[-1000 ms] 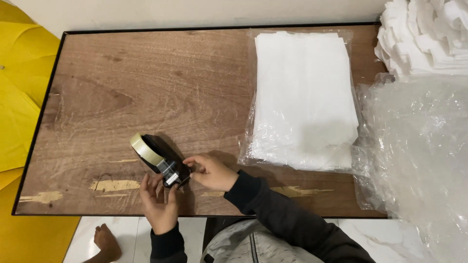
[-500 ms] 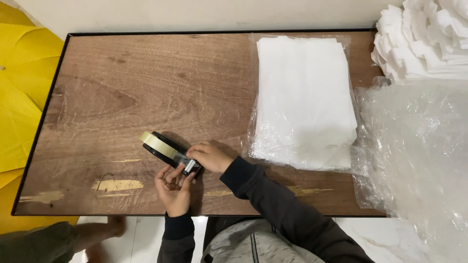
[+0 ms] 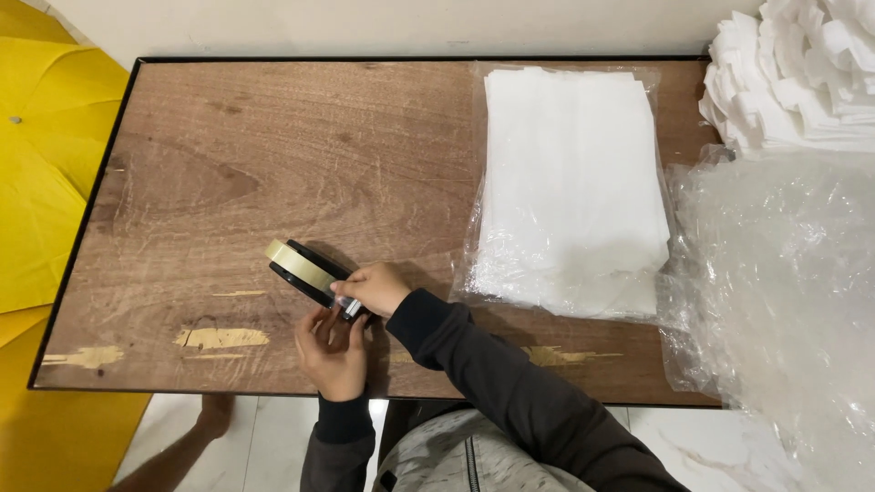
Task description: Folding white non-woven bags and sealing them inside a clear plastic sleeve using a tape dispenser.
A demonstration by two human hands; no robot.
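At the near edge of the tabletop (image 3: 182,182), the right hand (image 3: 372,287) pinches the black tape dispenser (image 3: 305,269) while the left hand (image 3: 330,351), half open, touches its end. No tape is pulled out yet; the bagged white sheets (image 3: 570,182) lie unsealed to the right.

A tape dispenser (image 3: 305,269) lay on the bench (image 3: 273,155) near its front edge, left of the middle. The right hand (image 3: 372,287) rested on the dispenser's right end, and the left hand (image 3: 333,351) sat just in front of it, close to the bench's near edge. To the right, well apart from the dispenser, a bagged stack of sheets (image 3: 574,182) lay on the bench, reaching from the back edge toward the front. Further right, loose plastic bags (image 3: 784,282) overhung the bench's right end, with a pile of folded pieces (image 3: 802,73) behind them. An umbrella (image 3: 41,173) lay left of the bench.
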